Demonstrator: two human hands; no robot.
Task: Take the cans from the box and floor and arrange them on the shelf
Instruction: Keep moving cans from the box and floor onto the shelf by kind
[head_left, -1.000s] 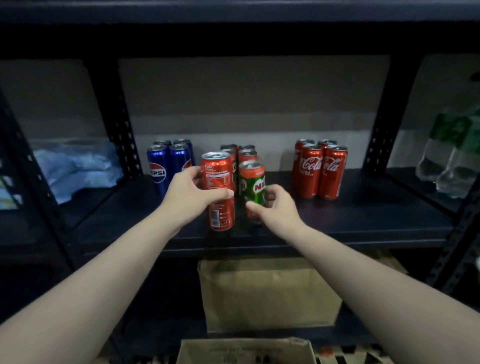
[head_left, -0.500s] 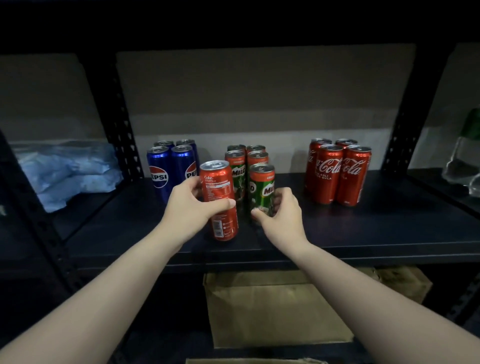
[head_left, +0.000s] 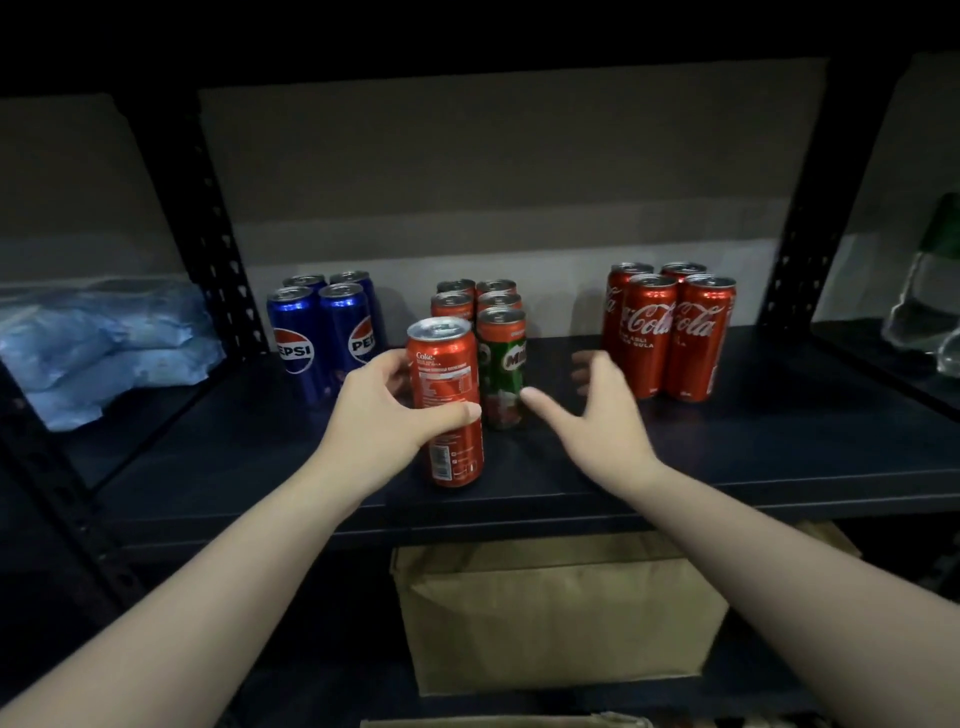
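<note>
While the dark metal shelf (head_left: 727, 457) fills mid-frame under dim light, the left hand (head_left: 379, 415) grips a red Coke can (head_left: 448, 400) at centre. Beside it the right hand (head_left: 597, 410) hovers with fingers spread, holding nothing. Four Pepsi cans (head_left: 322, 332) stand left, five Milo cans (head_left: 498, 358) centre, four Coca-Cola cans (head_left: 670, 327) right.

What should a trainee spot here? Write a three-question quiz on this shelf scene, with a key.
1. True or false: the left hand has its grip round the Coke can.
2. The front Milo can stands: A) just right of the held can; B) on the cardboard box; C) among the Pepsi cans.
3. What does the right hand hold?

Key: 1 true; 2 A; 3 nothing, its fingers are spread.
</note>
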